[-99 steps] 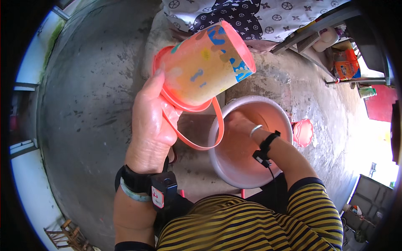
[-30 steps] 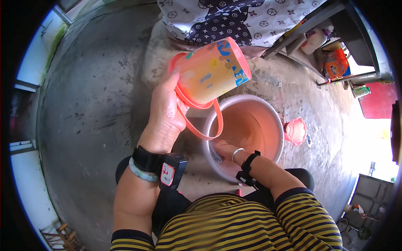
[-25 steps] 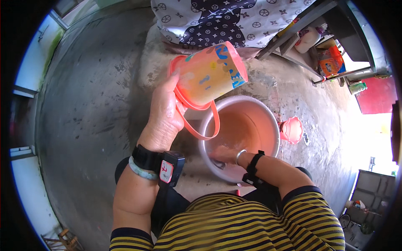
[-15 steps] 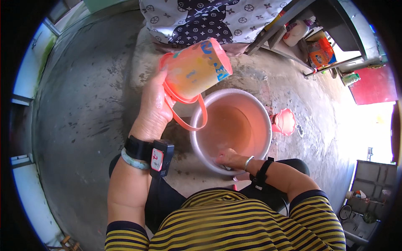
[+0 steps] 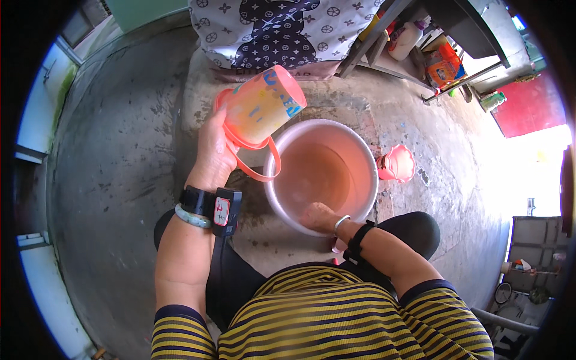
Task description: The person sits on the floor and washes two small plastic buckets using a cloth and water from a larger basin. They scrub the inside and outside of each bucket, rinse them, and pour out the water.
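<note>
My left hand [image 5: 215, 149] grips a small pink pail [image 5: 259, 109] by its rim. The pail is tipped on its side, its base toward the upper right, and its wall is yellowish with blue patches. Its pink strap handle [image 5: 258, 176] hangs down past the near-left rim of a large pale basin [image 5: 271, 198]. Inside the basin is cloudy water [image 5: 315, 174]. My right hand [image 5: 319, 217] is curled closed, knuckles up, at the near side of the basin, low by the water. Whatever its fingers may hold is hidden beneath them.
A pink cup-like container with a wavy rim [image 5: 398, 164] stands right of the basin. Beyond lies a patterned cloth [image 5: 276, 36]. A dark metal rack [image 5: 399, 75] at the far right bears a white bottle [image 5: 406, 39] and an orange packet [image 5: 444, 65]. The concrete floor [image 5: 120, 180] has wet marks.
The view has shifted a little. Against the basin, the pail has come slightly lower and left, still in my left hand. My right hand stays at the basin's near side, its fingers now more hidden.
</note>
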The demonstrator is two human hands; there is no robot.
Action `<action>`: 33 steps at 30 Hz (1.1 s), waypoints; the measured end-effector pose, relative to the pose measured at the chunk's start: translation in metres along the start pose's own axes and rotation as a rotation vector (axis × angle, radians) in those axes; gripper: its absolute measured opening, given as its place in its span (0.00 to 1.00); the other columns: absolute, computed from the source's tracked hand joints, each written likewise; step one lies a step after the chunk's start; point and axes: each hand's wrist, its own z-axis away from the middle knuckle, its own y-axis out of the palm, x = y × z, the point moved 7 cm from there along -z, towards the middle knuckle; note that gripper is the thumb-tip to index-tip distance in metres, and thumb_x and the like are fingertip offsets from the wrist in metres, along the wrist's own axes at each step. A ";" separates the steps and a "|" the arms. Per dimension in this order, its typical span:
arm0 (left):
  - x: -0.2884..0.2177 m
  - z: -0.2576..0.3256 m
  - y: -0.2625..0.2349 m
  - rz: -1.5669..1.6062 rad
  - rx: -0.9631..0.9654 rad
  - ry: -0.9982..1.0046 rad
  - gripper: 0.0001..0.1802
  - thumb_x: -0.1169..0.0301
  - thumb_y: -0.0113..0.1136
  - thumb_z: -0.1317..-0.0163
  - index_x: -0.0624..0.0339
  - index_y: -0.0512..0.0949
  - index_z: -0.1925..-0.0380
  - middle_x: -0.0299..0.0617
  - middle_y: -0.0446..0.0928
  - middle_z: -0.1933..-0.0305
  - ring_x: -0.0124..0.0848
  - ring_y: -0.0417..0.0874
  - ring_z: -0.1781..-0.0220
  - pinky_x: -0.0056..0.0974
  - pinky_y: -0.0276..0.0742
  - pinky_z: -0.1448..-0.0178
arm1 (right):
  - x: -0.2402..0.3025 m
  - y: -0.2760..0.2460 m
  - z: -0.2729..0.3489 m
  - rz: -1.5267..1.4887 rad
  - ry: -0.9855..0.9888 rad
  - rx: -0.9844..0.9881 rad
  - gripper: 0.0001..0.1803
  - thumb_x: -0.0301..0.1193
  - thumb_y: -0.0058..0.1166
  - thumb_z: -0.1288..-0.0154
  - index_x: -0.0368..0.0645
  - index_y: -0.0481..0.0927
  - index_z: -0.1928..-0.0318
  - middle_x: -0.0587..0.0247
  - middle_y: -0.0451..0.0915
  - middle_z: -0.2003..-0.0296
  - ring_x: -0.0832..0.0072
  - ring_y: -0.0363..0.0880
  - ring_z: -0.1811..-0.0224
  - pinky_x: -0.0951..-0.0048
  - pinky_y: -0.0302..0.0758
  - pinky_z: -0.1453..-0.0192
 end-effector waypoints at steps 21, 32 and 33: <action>-0.010 0.019 0.013 0.055 0.015 -0.010 0.23 0.61 0.43 0.20 0.66 0.70 0.34 0.51 0.76 0.32 0.42 0.78 0.32 0.50 0.76 0.30 | -0.020 0.036 -0.023 0.156 0.001 0.208 0.20 0.40 0.48 0.33 0.41 0.89 0.65 0.41 0.86 0.61 0.45 0.85 0.54 0.50 0.80 0.44; -0.036 0.006 -0.021 0.075 -0.085 0.085 0.24 0.61 0.44 0.20 0.64 0.70 0.33 0.50 0.75 0.31 0.42 0.78 0.31 0.51 0.76 0.29 | -0.132 -0.166 0.091 -0.032 0.533 -0.797 0.26 0.36 0.56 0.35 0.43 0.77 0.38 0.42 0.79 0.47 0.47 0.79 0.44 0.50 0.75 0.38; -0.032 0.006 -0.021 0.086 -0.082 0.080 0.24 0.61 0.44 0.20 0.63 0.69 0.33 0.50 0.75 0.31 0.42 0.77 0.30 0.51 0.76 0.29 | -0.148 -0.164 0.106 -0.085 0.574 -0.790 0.28 0.33 0.55 0.40 0.40 0.77 0.38 0.39 0.79 0.48 0.45 0.79 0.44 0.49 0.75 0.39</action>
